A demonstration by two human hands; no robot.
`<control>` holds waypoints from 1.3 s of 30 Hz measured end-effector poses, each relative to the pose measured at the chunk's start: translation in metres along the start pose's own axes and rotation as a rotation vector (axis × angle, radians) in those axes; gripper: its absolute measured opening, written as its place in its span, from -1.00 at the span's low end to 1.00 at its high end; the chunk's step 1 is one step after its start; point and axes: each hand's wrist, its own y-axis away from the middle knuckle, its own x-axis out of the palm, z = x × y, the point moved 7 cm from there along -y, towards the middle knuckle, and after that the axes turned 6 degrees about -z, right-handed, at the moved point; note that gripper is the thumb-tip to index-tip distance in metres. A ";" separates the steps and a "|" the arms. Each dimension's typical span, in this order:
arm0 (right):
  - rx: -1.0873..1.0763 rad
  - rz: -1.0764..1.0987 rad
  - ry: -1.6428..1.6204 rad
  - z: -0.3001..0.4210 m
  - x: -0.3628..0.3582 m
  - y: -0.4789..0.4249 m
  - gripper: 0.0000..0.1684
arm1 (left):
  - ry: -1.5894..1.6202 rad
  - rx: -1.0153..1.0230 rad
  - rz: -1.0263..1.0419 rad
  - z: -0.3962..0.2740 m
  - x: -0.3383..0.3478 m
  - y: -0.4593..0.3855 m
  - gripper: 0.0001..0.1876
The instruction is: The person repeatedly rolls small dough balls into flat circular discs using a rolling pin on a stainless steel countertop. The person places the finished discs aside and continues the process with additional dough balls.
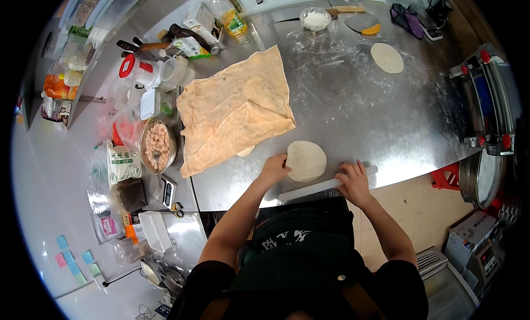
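A flat round of dough (307, 161) lies on the steel worktop in front of me. My left hand (275, 169) pinches its left edge between thumb and fingers. Along the table's front edge lies a white rolling pin (310, 189), and my right hand (354, 182) rests on it toward its right end, fingers over the top. A peach-coloured cloth (240, 108) is spread to the left, with a pale dough edge (246, 151) showing from under its near side. Another dough round (387, 58) sits by itself at the far right.
A bowl of pinkish minced filling (157, 148) stands left, above a kitchen scale (167, 191) and scissors (177, 209). At the back are an oil bottle (227, 17), a bowl of flour (315, 19) and a scraper (368, 29). A metal roller machine (490, 100) borders the right side.
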 end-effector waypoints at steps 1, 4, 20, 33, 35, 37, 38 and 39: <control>-0.023 0.008 0.003 -0.001 0.000 -0.009 -0.57 | -0.030 -0.030 0.038 0.001 0.004 -0.001 -0.71; -0.097 0.031 0.001 -0.002 0.007 -0.038 -0.59 | 0.286 -0.193 0.034 0.009 0.009 -0.002 -0.67; 0.185 -0.121 0.256 -0.021 0.048 -0.118 -0.35 | 0.787 -0.365 -0.017 0.016 0.026 -0.020 -0.67; -0.059 -0.006 0.129 -0.010 0.025 0.012 -0.41 | -0.093 -0.102 -0.083 -0.023 0.003 -0.016 -0.74; -0.090 -0.007 0.139 -0.012 0.029 0.016 -0.38 | -0.139 0.004 -0.212 -0.033 0.005 -0.005 -0.78; -0.051 -0.019 0.158 -0.010 0.026 0.012 -0.33 | -0.200 0.120 -0.276 -0.042 0.010 0.010 -0.83; -0.034 -0.032 0.173 -0.010 0.023 0.007 -0.30 | -0.229 0.185 -0.313 -0.049 0.010 0.016 -0.86; -0.018 -0.037 0.183 -0.011 0.019 0.005 -0.27 | -0.211 0.235 -0.299 -0.059 0.010 0.019 -0.88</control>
